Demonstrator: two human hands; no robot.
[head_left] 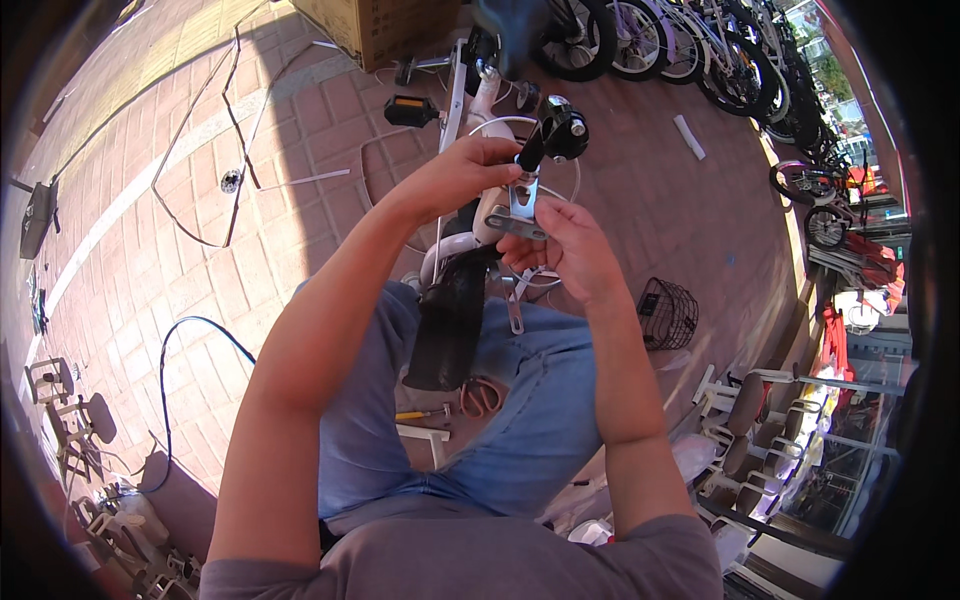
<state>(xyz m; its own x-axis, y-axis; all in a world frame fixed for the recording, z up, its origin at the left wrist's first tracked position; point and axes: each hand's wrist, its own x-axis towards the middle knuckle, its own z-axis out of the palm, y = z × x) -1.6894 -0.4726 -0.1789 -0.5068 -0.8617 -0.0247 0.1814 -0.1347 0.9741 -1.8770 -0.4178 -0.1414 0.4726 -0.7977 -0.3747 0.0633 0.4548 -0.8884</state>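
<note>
Right hand (572,245): fingers curled, thumb pinching the silver bracket (522,198) low down, probably to steady it. Left hand (472,172): half-curled at bracket's upper end; firm hold or light touch, cannot tell. Bracket sits over pale bicycle frame (484,98), contact unclear.

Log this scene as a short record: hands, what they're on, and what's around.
Left hand: left hand, fingertips at the upper end of the silver bracket; grip unclear
Right hand: right hand, thumb and fingers closed on the bracket's lower end
Between the knees: black tyre
Ahead, to the left: black pedal with an orange reflector
Ground, to the right: black wire basket
Beyond: cardboard box; row of parked bicycles
</note>
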